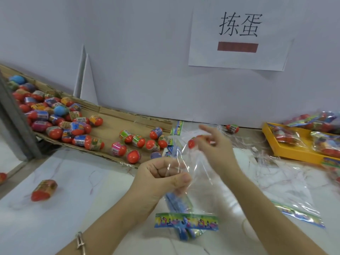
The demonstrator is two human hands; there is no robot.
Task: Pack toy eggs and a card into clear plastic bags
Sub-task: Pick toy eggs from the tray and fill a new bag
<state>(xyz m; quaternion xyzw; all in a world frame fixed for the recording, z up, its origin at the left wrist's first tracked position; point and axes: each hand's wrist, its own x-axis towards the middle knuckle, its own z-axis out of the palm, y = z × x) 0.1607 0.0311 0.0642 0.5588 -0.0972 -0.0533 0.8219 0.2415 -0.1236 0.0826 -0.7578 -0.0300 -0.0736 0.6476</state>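
A pale grey wall backs a white work table; a white paper sign with two black characters and a brown bar is fixed to the wall. Left of centre, a flattened brown cardboard sheet slopes down onto the table and carries a scattered heap of red plastic toy eggs wrapped in coloured printed bands, a few of them blue. One more banded red egg lies alone on the table at lower left. At far right, a yellow plastic tray holds filled clear bags of eggs. Beside it, loose empty clear bags with printed strips lie flat on the table.

Centre: the left hand is curled, thumb pressed against the bent fingers, pinching the mouth edge of a clear plastic bag held just above the table. A blue printed card sits upright inside this bag, and the bag's multicoloured header strip hangs at its lower end, nearest the camera. The right hand, at the far side of the bag mouth, grips a single red toy egg between thumb and curled fingers, index finger extended and blurred; the egg is at the bag's opening, not yet inside. A silver bracelet circles the left wrist
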